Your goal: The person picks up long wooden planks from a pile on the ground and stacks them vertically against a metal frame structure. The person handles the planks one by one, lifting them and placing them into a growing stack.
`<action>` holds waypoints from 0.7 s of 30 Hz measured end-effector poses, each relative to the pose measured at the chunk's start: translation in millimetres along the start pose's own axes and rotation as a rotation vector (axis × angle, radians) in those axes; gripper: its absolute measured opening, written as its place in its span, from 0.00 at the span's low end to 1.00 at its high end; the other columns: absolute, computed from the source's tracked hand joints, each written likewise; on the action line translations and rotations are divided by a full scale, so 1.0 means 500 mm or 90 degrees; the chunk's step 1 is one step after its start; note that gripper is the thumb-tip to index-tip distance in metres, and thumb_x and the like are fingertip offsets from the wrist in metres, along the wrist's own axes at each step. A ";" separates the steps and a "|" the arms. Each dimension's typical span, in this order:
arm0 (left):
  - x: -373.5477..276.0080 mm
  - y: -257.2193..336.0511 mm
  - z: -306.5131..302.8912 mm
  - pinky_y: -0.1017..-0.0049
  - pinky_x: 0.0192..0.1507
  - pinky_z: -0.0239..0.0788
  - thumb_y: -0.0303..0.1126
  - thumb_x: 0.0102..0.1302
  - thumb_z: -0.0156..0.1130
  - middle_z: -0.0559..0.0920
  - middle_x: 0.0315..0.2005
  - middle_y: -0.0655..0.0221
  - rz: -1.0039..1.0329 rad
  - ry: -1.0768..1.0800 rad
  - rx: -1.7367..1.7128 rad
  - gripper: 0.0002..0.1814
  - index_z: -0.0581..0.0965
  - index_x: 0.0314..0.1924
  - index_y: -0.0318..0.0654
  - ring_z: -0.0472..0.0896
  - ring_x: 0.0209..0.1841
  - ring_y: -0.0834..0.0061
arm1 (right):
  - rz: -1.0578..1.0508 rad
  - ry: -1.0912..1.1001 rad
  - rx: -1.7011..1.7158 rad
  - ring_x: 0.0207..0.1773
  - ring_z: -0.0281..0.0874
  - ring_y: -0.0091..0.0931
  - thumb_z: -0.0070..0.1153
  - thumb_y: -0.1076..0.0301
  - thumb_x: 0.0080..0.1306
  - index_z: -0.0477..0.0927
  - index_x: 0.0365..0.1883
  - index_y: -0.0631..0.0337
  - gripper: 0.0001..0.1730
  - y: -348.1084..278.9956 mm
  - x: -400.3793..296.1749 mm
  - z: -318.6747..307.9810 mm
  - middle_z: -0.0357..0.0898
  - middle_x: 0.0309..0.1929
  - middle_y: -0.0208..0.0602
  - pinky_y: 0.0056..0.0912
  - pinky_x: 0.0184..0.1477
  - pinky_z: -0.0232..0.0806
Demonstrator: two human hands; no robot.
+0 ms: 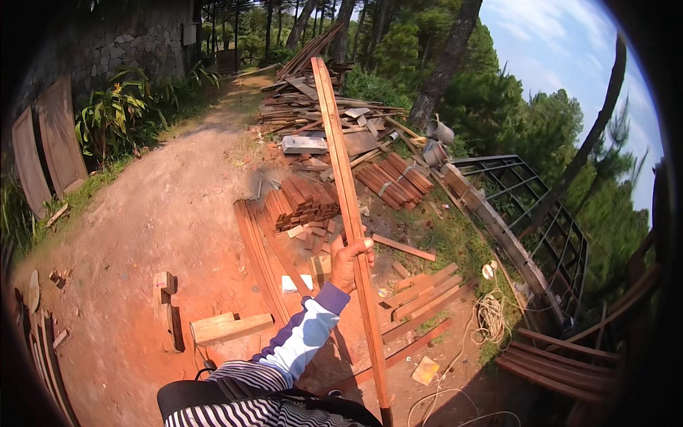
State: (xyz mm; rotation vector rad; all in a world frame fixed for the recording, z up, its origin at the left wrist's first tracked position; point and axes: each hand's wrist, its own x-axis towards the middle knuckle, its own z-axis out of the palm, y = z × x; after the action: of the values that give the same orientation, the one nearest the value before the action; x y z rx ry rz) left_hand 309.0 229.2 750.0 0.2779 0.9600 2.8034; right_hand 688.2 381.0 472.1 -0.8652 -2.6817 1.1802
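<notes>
My left hand is closed around a long, narrow piece of reddish-brown timber. A dark line runs along its length, so I cannot tell whether it is one grooved piece or two strips together. It stands nearly upright, tilted a little, its top leaning left. Its lower end passes down near my body. My thumb lies across the near face; the fingers wrap behind. My right hand is out of view. Beyond my left hand lies a stack of short reddish wooden pieces, with long boards on the ground beside it.
Wooden blocks lie front left. Short beams and a coiled rope are at right, its loose line trailing across the ground. Farther off are a bundled stack, a scrap-timber heap and a black metal frame.
</notes>
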 end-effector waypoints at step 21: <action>-0.266 -0.151 -0.012 0.72 0.48 0.63 0.22 0.38 0.69 0.70 0.35 0.71 -0.046 -0.325 0.093 0.38 0.63 0.52 0.38 0.70 0.41 0.75 | 0.159 0.151 -0.119 0.34 0.79 0.45 0.59 0.75 0.44 0.75 0.39 0.63 0.20 0.131 0.129 0.113 0.77 0.26 0.50 0.40 0.35 0.70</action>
State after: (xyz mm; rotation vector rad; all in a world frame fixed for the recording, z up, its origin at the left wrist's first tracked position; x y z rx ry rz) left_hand 444.0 256.1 682.6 0.9044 1.0143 2.4076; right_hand 647.8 413.9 377.5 -1.3106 -2.5724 0.8078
